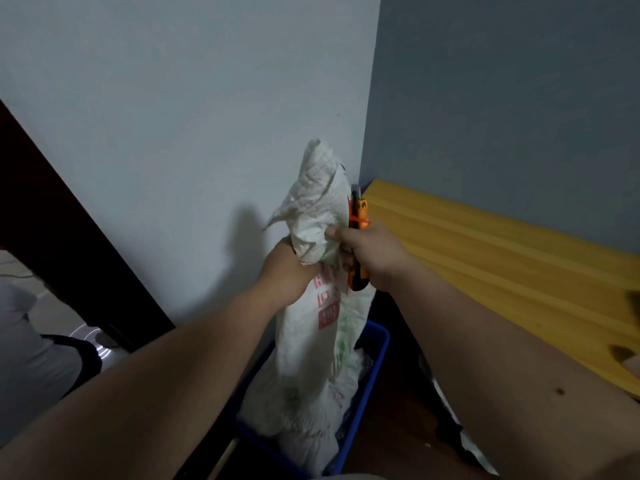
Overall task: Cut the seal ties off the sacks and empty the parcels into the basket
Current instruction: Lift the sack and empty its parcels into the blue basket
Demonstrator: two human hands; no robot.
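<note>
White woven cloth of the sack (320, 306) is bunched in both fists: the left hand (287, 271) grips its neck from the wall side, and the right hand (367, 252) pinches the same neck while also clamping an orange cutter (358, 237) against it. Below the hands the sack stands upright with its bottom inside the blue basket (375, 362). Right of the sack lies a yellow wooden bench (485, 251), and behind it rises the pale wall (190, 116).
</note>
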